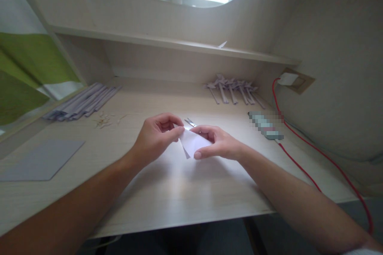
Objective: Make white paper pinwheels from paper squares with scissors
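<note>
A small folded piece of pale paper is held over the middle of the light wooden desk. My left hand pinches its upper left edge with curled fingers. My right hand grips its right side, thumb pressed along the lower edge. Just behind the hands, the metal tips of small scissors show on the desk, the rest hidden by my fingers.
A bundle of long folded paper strips lies at the left, with small scraps beside it. Several finished folded paper pieces sit at the back right. A grey sheet lies front left. A red cable runs from a wall plug past a blurred device.
</note>
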A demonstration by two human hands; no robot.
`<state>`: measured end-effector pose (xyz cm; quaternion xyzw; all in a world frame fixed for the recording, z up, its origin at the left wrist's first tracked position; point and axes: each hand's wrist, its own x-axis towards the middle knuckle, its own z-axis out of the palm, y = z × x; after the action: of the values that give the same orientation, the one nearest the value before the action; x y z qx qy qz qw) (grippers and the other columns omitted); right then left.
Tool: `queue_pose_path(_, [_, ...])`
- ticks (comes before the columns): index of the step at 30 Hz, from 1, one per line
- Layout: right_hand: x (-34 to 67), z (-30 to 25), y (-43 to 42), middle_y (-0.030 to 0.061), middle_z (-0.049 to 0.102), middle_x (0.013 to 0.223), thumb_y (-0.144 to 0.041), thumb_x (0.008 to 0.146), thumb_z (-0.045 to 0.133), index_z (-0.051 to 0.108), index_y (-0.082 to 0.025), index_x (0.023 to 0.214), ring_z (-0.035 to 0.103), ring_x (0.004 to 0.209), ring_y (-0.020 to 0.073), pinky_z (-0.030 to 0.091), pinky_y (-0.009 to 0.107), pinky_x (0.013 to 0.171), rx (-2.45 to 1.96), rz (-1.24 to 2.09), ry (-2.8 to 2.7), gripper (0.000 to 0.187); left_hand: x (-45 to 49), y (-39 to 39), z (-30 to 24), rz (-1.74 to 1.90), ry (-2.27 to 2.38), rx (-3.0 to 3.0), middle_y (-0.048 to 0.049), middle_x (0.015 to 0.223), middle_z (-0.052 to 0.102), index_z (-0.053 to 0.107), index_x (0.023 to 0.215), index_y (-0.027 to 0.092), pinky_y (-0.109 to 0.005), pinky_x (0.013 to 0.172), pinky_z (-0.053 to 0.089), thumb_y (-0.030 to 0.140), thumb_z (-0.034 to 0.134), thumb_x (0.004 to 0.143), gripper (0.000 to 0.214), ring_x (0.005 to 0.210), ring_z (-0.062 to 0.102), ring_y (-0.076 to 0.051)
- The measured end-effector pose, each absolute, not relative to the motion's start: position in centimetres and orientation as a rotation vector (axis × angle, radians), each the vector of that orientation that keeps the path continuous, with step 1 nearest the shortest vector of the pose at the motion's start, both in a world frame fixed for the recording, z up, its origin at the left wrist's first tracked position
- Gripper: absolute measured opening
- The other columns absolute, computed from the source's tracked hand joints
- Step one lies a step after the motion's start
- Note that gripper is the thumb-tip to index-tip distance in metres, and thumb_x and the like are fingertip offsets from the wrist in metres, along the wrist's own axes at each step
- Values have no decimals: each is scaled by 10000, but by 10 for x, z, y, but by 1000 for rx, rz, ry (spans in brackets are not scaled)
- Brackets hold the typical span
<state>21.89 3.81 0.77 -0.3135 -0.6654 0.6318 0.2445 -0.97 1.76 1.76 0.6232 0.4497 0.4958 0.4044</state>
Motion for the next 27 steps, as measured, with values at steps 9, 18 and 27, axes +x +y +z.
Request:
queue_pose_path(9, [219, 6, 44, 49, 787, 948, -309, 689, 962, 770, -194, 1158, 734, 729, 166, 612, 309, 709, -888, 1563, -1539, 519, -10, 23, 19, 1343, 1070, 1275, 4, 717, 676, 740, 798, 161, -250, 603, 552, 276, 837, 736, 163, 616, 631, -127])
queue_pose_path(18, [220, 4, 44, 23, 784, 903, -181, 628, 958, 751, -233, 1219, 720, 798, 173, 595, 288, 708, -781, 1587, -1467, 628, -11, 25, 16, 1394, 1002, 1111, 14, 720, 661, 734, 808, 158, -230, 578, 553, 254, 855, 738, 170, 598, 633, -115])
queue_pose_path(27, [213, -1, 42, 45, 797, 899, -196, 694, 804, 844, -222, 912, 676, 719, 163, 523, 268, 600, -870, 1233, -1498, 223, -8, 20, 14, 1244, 905, 1266, -2, 764, 712, 769, 851, 175, -225, 605, 552, 269, 853, 790, 139, 620, 655, -113])
